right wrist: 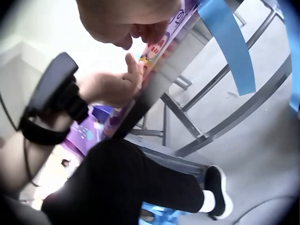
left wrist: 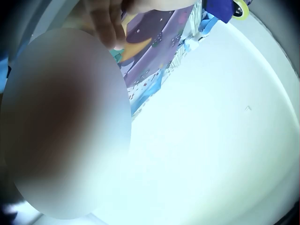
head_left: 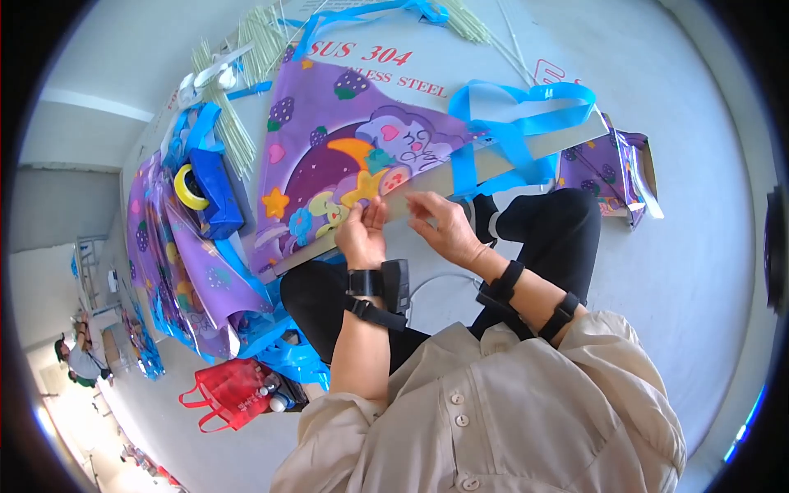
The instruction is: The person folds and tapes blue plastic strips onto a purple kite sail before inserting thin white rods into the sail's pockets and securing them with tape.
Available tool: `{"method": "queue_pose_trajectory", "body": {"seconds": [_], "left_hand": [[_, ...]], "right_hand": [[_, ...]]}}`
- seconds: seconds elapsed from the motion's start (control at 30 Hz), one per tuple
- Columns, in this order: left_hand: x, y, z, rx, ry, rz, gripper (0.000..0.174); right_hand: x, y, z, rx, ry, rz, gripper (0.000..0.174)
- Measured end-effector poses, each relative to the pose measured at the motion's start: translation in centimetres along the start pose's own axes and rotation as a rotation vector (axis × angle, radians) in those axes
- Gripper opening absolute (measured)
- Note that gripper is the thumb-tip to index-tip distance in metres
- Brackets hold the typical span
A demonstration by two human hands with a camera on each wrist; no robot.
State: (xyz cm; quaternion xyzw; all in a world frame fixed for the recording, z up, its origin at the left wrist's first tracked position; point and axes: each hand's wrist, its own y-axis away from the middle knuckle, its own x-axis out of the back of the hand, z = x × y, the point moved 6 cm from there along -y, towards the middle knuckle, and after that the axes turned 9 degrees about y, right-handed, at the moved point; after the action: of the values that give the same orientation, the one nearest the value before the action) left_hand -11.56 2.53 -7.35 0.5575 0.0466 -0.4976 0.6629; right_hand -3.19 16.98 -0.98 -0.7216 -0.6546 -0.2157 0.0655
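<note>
A purple printed sheet (head_left: 308, 140) with a moon, stars and cartoon animals lies on the table, its lower edge along the table's edge. My left hand (head_left: 362, 234) is at that edge, palm up, fingers loosely bent and nothing seen in them. To its right my right hand (head_left: 448, 230) hovers near the edge, fingers partly bent; whether it pinches anything cannot be told. In the right wrist view the left hand (right wrist: 112, 86) shows relaxed fingers beside the sheet, below the right hand (right wrist: 131, 21). Blue ribbon (head_left: 526, 127) lies looped right of the sheet.
A blue tape dispenser (head_left: 215, 197) with yellow tape stands left, beside more purple sheets (head_left: 185, 271). White tie bundles (head_left: 234, 135) lie at the table's back left. A red bag (head_left: 230, 393) is on the floor; a box with purple material (head_left: 608, 172) stands right. Metal table legs (right wrist: 187, 122) stand below.
</note>
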Motion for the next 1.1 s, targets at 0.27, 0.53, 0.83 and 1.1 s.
{"method": "queue_pose_trajectory", "body": {"seconds": [0.27, 0.53, 0.83, 1.1], "left_hand": [[0.0, 2.2, 2.3, -0.123, -0.073, 0.048, 0.007], [0.9, 1.4, 1.2, -0.150, -0.053, 0.056, 0.012], [-0.4, 2.0, 0.6, -0.217, -0.217, 0.070, 0.014], [-0.4, 2.1, 0.6, -0.234, -0.275, 0.068, 0.014]], "right_hand": [[9.8, -4.9, 5.6, 0.161, -1.529, 0.170, 0.054], [46.1, 0.5, 12.0, 0.341, 0.140, 0.957, 0.041], [55.1, 5.1, 6.1, -0.523, -0.004, 0.973, 0.069], [50.5, -0.1, 8.2, -0.209, 1.643, 0.756, 0.051]]}}
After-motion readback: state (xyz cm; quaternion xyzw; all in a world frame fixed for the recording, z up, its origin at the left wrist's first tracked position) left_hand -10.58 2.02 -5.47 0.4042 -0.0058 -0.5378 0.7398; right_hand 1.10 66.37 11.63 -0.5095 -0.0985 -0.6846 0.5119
